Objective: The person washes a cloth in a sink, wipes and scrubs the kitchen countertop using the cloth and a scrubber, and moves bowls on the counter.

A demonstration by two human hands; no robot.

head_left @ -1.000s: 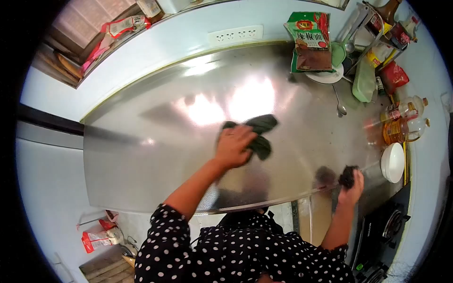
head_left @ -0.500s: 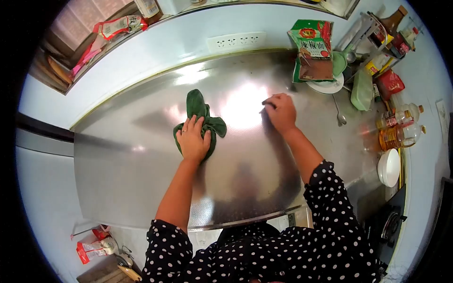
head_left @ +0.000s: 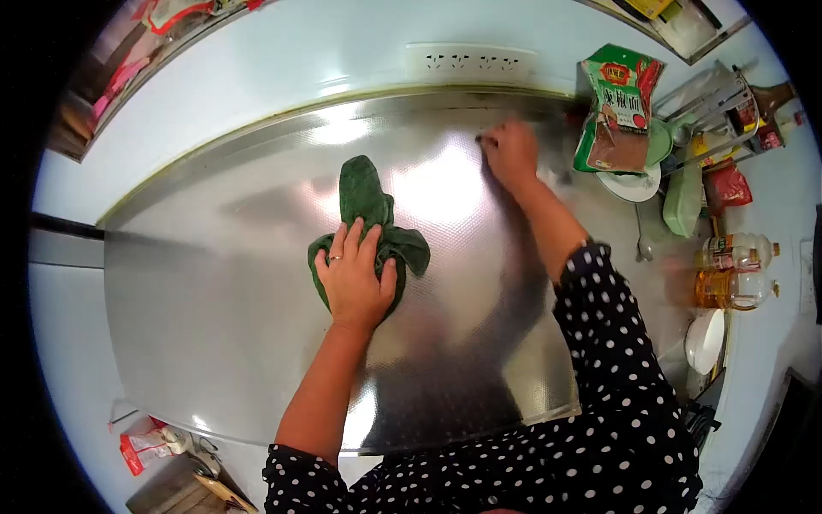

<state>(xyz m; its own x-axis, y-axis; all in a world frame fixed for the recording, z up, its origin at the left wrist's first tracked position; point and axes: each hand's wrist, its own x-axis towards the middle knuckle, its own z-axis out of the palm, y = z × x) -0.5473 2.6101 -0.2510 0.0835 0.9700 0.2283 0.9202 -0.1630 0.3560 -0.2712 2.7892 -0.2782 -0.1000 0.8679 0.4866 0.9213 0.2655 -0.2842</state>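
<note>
My left hand [head_left: 354, 278] lies flat with fingers spread on a bunched dark green cloth [head_left: 364, 193], which rests on the shiny metal countertop [head_left: 214, 300]. One fold of the cloth sticks out beyond the fingers and another to the right. To the right and farther back, my right hand [head_left: 512, 154] is closed low over the countertop near its back edge. It is slightly blurred. A small dark spot shows at its fingertips; whether it is a held thing or a shadow is unclear.
At the back right stand a green-and-red seasoning packet [head_left: 618, 111], a white plate [head_left: 629, 187], a pale green container [head_left: 682, 201], and a wire rack [head_left: 711, 103]. Oil bottles [head_left: 736, 289] and a white bowl [head_left: 705, 341] line the right side. A socket strip [head_left: 471, 62] is on the wall.
My right hand has moved farther back, toward the wall. My left hand stays on the cloth, which looks nearly unmoved. The camera view has shifted and tilted.
</note>
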